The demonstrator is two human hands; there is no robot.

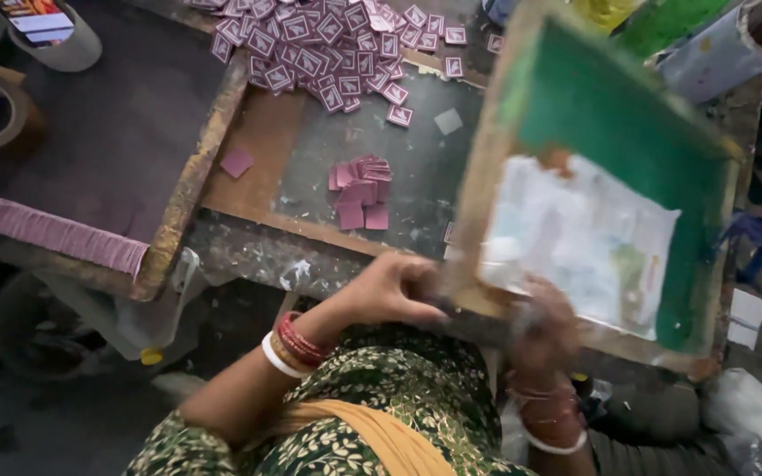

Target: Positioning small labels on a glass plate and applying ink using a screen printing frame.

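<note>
A worker tilts a wooden-framed green printing screen up off the desk, the left hand closed around the near rail of the frame and the right hand, blurred, gripping the same rail further along. Left of the screen, a small stack of pink squares lies on the dark plate, apart from both hands. Beyond that stack, a heap of printed pink tiles suggests much work done; a long row of pink blanks far left suggests more remains.
</note>
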